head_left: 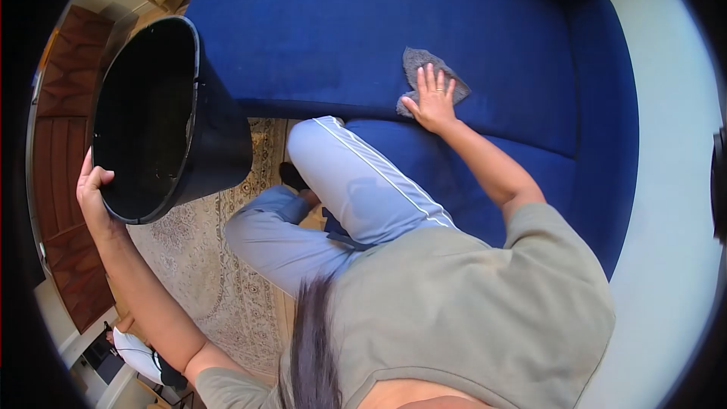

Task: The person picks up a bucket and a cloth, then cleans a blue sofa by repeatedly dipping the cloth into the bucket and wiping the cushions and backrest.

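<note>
My left hand (pixel 95 191) grips the rim of a black oval bin (pixel 219 140), the thumb hooked over the edge and the fingers along the outside. The bin is tilted, its mouth facing me; its dark inside shows only a few small specks. On the blue sofa seat (pixel 318 38), my right hand (pixel 434 102) lies flat with fingers spread, pressing on a grey cloth (pixel 419 60). Part of the cloth is hidden under the palm and fingers.
Below the bin lies a patterned rug (pixel 193 257). The sofa's raised back (pixel 606 129) runs along the right, against a pale wall (pixel 670 182). A brown wooden panelled piece (pixel 62 174) stands at the far left. At lower left, a person in a white top (pixel 136 352) is partly visible.
</note>
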`<state>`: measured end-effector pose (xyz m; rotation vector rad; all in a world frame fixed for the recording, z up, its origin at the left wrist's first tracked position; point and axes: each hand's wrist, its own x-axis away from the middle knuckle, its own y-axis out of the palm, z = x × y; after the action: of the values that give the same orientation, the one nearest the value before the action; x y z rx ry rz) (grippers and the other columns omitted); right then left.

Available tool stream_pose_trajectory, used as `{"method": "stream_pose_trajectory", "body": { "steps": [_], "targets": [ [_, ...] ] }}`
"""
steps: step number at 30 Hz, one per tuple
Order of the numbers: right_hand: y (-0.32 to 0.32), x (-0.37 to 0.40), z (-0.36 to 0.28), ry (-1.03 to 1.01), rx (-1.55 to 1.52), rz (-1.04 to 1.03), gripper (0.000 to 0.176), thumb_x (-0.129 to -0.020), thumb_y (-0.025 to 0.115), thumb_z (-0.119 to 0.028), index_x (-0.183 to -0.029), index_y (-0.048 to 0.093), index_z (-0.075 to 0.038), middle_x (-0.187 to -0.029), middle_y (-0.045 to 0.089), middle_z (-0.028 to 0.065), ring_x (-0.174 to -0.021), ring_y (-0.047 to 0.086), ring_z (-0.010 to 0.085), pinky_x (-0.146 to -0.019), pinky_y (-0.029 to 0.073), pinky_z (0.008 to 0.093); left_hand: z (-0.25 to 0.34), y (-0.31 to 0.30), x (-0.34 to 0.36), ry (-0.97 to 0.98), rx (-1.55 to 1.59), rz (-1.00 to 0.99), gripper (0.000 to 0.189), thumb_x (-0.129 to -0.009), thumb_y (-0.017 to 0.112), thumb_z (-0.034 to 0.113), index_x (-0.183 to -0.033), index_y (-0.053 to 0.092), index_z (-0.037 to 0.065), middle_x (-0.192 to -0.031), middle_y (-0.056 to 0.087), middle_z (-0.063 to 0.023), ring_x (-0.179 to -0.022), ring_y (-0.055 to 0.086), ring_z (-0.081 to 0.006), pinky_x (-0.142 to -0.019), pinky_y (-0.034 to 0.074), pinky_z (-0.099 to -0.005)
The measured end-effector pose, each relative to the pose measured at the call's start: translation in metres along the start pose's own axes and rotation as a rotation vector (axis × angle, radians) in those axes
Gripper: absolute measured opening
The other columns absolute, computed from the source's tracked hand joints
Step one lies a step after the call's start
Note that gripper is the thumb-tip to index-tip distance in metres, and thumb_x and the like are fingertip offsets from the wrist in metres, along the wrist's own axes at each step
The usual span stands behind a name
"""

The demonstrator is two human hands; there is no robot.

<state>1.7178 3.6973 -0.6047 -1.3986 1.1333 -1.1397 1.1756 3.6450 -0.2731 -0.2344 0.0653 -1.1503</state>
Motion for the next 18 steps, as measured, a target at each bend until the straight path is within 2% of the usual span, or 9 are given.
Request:
{"method": "stream_pose_trajectory", "body": {
  "steps": [1,4,7,9,11,12,13,15,18],
  "targets": [
    [0.008,-0.022,-0.016,-0.031,-0.019,0.082,0.078,-0.09,0.038,-0.058,-0.147,0.02,-0.007,-0.153,0.014,0.0179,-0.141,0.012,0.0378,-0.109,0.005,0.0603,0.008,0.001,-0.012,-0.019,0.001,-0.037,0.065,-0.063,0.042,-0.002,-0.127,0.046,-0.009,-0.112,0.06,-0.0156,-0.096,0.062,-0.0229,-0.089,0.049,-0.0283],
    [0.004,-0.087,-0.101,-0.309,-0.141,0.115,0.074,-0.092,0.036,-0.054,-0.146,0.022,-0.006,-0.153,0.016,0.0157,-0.141,0.015,0.0356,-0.108,0.003,0.0624,0.031,0.024,-0.043,-0.103,0.02,-0.096,0.065,-0.063,0.043,-0.001,-0.128,0.046,-0.007,-0.111,0.061,-0.0158,-0.094,0.062,-0.023,-0.087,0.051,-0.0287],
    [0.013,-0.151,-0.186,-0.367,-0.183,0.22,0.069,-0.093,0.033,-0.053,-0.146,0.024,-0.01,-0.153,0.019,0.0139,-0.14,0.017,0.0361,-0.107,0.003,0.0645,0.047,0.037,-0.06,-0.114,0.01,-0.181,0.064,-0.064,0.043,0.001,-0.128,0.046,-0.005,-0.112,0.061,-0.0163,-0.094,0.063,-0.0233,-0.086,0.052,-0.0291],
    [0.003,-0.201,-0.225,-0.39,-0.18,0.203,0.065,-0.094,0.031,-0.052,-0.146,0.024,-0.014,-0.153,0.019,0.0109,-0.139,0.017,0.0374,-0.106,0.003,0.0659,0.058,0.046,-0.08,-0.061,-0.029,-0.172,0.064,-0.063,0.046,0.001,-0.126,0.049,-0.006,-0.102,0.064,-0.0137,-0.081,0.066,-0.0191,-0.076,0.056,-0.0274],
    [-0.006,-0.239,-0.248,-0.395,-0.175,0.224,0.062,-0.095,0.029,-0.051,-0.146,0.025,-0.017,-0.152,0.021,0.0104,-0.138,0.021,0.0406,-0.105,0.007,0.0674,0.062,0.058,-0.098,-0.048,-0.055,-0.173,0.062,-0.064,0.046,0.0,-0.125,0.05,-0.005,-0.101,0.064,-0.0141,-0.078,0.066,-0.019,-0.075,0.057,-0.0271],
    [-0.014,-0.245,-0.254,-0.384,-0.2,0.241,0.059,-0.096,0.034,-0.047,-0.144,0.03,-0.014,-0.15,0.027,0.0096,-0.137,0.025,0.0377,-0.107,0.01,0.0632,0.064,0.065,-0.102,-0.021,-0.052,-0.143,0.061,-0.064,0.046,0.0,-0.125,0.05,-0.005,-0.102,0.064,-0.0142,-0.079,0.066,-0.0188,-0.075,0.056,-0.0269],
    [-0.013,-0.238,-0.25,-0.383,-0.202,0.233,0.059,-0.096,0.034,-0.047,-0.144,0.03,-0.014,-0.15,0.027,0.0096,-0.137,0.025,0.0377,-0.107,0.01,0.0632,0.066,0.072,-0.108,-0.002,-0.052,-0.117,0.06,-0.065,0.046,-0.001,-0.125,0.051,-0.005,-0.102,0.064,-0.0143,-0.079,0.066,-0.0186,-0.075,0.056,-0.0267],
    [-0.017,-0.209,-0.227,-0.535,-0.297,0.256,0.056,-0.095,0.04,-0.041,-0.141,0.034,-0.01,-0.147,0.033,0.0113,-0.136,0.028,0.0338,-0.11,0.015,0.0567,0.066,0.074,-0.128,0.005,-0.019,-0.161,0.059,-0.066,0.046,-0.002,-0.125,0.05,-0.006,-0.103,0.064,-0.0136,-0.082,0.065,-0.0175,-0.076,0.055,-0.0258],
    [-0.033,-0.105,-0.174,-0.576,-0.261,0.119,0.055,-0.091,0.047,-0.035,-0.138,0.039,-0.006,-0.144,0.036,0.0126,-0.136,0.029,0.0297,-0.111,0.018,0.0511,0.054,0.088,-0.156,0.081,-0.028,-0.11,0.058,-0.069,0.048,-0.003,-0.127,0.05,-0.006,-0.105,0.063,-0.0123,-0.088,0.063,-0.0155,-0.081,0.051,-0.0237]
  ]
}}
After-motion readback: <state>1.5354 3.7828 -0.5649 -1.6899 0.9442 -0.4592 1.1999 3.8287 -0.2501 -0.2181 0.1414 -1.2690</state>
